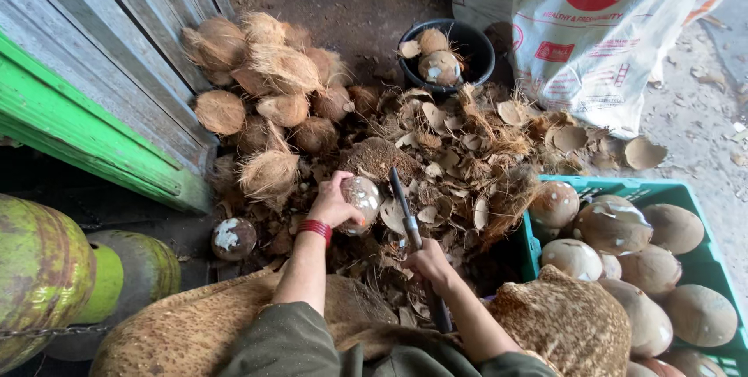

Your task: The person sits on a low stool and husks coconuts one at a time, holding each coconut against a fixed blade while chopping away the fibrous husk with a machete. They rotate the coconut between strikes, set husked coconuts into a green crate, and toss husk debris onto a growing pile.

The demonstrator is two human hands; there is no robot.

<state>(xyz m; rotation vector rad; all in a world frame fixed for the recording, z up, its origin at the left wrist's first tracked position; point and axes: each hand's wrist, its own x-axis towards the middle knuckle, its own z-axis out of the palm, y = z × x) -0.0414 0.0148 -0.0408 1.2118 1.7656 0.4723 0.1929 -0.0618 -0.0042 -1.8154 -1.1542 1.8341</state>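
- Head view, looking down: left hand [333,204] wrapped around a partly peeled coconut [361,202], fingers closed on it, held just above the husk litter. Red band [315,228] on that wrist.
- Right hand [428,262] closed on the handle of a long blade [405,209]; the blade points up and away, its tip just beside the held coconut, to its right. Cannot tell if metal touches shell.
- Coconut sits centre frame, between the husked pile and the crate, patchy brown and white.
- Shell chips and fibre scraps [460,151] cover the ground under and ahead of both hands.
- Upper left: pile of unpeeled hairy coconuts [269,89] against a grey plank wall [117,50] with a green beam [86,135] at its base.
- 1 loose part-peeled coconut [233,238] on the ground left of the left forearm.
- Top centre: black bucket [475,38] holding 2 coconuts.
- Top right: white printed sack [592,42] standing behind the scraps.
- Right: green plastic crate [670,192] filled with smooth peeled coconuts [615,225].
- Far left: 2 green rusty gas cylinders [47,268].
- Bottom: coarse brown fibre mats [569,322] over the person's knees, olive sleeves [288,338] between them.
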